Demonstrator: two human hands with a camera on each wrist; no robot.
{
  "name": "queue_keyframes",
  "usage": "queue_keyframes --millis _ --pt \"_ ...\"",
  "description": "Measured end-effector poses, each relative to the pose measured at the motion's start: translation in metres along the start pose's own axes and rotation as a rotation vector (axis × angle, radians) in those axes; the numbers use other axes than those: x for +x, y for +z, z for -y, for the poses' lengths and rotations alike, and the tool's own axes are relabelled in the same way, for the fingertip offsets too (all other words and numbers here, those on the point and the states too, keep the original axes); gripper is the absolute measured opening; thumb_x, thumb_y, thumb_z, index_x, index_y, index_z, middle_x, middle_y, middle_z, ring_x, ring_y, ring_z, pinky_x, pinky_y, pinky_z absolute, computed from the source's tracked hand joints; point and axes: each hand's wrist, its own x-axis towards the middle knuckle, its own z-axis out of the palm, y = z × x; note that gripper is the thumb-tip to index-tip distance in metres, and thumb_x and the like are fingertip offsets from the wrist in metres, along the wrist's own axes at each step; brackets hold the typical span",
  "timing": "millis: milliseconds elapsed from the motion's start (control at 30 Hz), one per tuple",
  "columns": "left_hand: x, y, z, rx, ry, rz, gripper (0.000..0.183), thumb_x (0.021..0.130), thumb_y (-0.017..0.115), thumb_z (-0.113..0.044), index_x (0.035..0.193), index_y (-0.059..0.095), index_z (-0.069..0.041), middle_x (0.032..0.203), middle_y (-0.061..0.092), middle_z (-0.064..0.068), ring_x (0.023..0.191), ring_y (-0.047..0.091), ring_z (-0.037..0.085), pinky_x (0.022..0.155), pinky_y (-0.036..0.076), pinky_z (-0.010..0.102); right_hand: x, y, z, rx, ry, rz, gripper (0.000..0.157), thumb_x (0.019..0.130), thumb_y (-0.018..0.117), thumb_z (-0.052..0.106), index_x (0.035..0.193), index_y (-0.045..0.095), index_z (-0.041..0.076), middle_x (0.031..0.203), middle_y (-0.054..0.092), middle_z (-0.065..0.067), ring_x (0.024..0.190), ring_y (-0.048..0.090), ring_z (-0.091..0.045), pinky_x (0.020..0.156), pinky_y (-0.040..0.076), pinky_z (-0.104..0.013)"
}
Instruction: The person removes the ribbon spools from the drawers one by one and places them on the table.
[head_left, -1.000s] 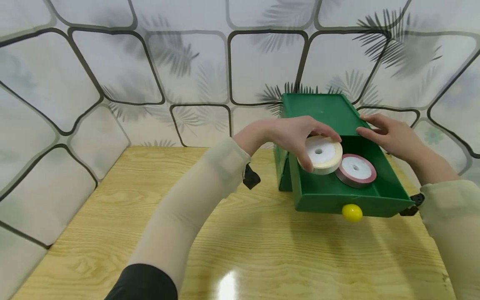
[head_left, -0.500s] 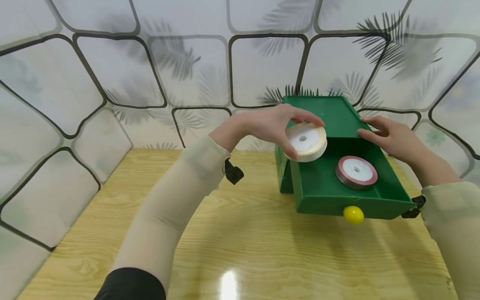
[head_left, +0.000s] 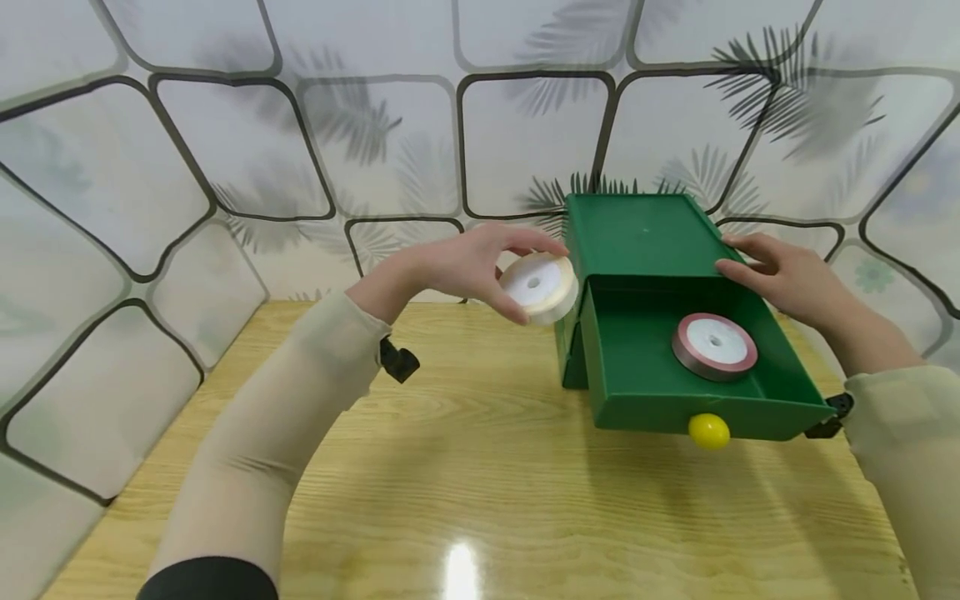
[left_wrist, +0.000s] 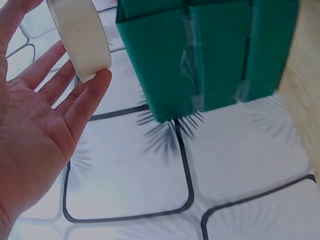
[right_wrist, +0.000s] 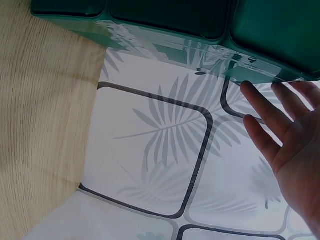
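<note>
Your left hand (head_left: 474,262) pinches the cream spool (head_left: 551,290) between thumb and fingers, holding it tilted above the desk (head_left: 450,417), near the left side of the green box (head_left: 648,233). The step in hand seems to be handling this spool outside the pulled-out drawer (head_left: 637,410), where the pink spool (head_left: 714,343) lies flat. Your right hand (head_left: 783,273) grasps nothing; its relaxed fingers touch the box's right edge. The next move probably calls for a steady pinch, without knocking the box.

Cream ribbon roll (head_left: 546,292): white-faced, held tilted, near frame centre. Green box (head_left: 641,237): standing right of centre, drawer (head_left: 645,409) extended.
</note>
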Motion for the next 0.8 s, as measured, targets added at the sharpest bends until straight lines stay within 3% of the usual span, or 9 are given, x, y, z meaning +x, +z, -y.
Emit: queue_keyframes --millis 333,800 --pt "-0.034 0.01 0.024 -0.054 -0.073 -0.032 0.083 0.073 0.087 -0.02 0.145 0.047 -0.014 0.139 0.048 0.007 0.107 0.05 0.022 0.083 0.05 0.038 0.0 0.002 0.002 -0.002 -0.002 0.002 0.068 0.1 0.049 0.046 0.152 0.03 0.007 0.144 0.034 -0.034 0.123 0.039 -0.057 0.095 0.028 -0.071" --pt "-0.075 0.024 0.071 -0.111 -0.221 -0.115 0.081 0.074 0.085 -0.012 0.144 0.047 -0.012 0.142 0.045 0.009 0.116 0.049 0.027 0.085 0.05 0.043 0.001 0.002 -0.004 0.007 -0.017 -0.01 0.067 0.1 0.049 0.045 0.153 0.029 0.008 0.145 0.034 -0.034 0.122 0.039 -0.057 0.095 0.028 -0.072"
